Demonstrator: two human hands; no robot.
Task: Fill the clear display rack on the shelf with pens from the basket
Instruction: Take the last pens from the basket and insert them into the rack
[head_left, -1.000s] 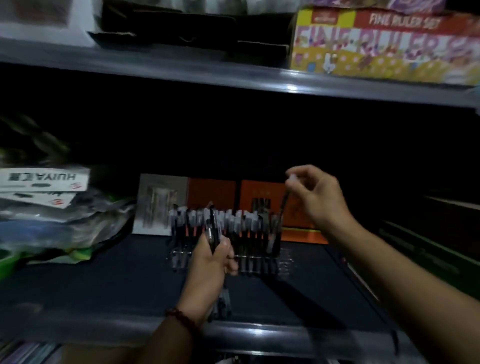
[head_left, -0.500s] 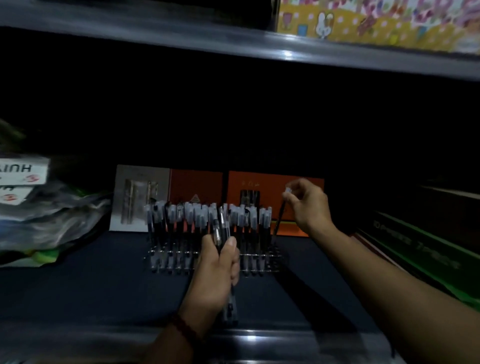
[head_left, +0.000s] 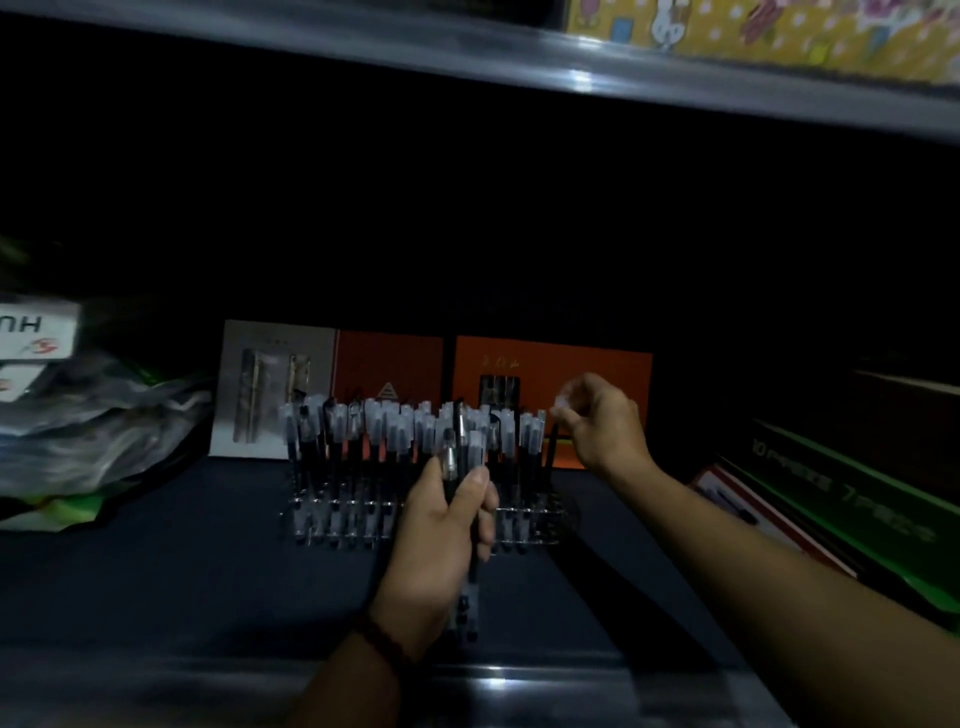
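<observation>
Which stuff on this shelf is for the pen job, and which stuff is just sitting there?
For the job:
- clear rack, nearly full of pens
- bundle of pens in the left hand
- single pen held by the right hand at the rack's right end

Just sitting there:
- orange boxes behind the rack
- grey box
- plastic bags
- green box

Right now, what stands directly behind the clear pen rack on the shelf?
Behind the clear rack stand upright packages: a grey-and-orange box and an orange box. The racked pens cover their lower edges; farther back is too dark to see.
</observation>
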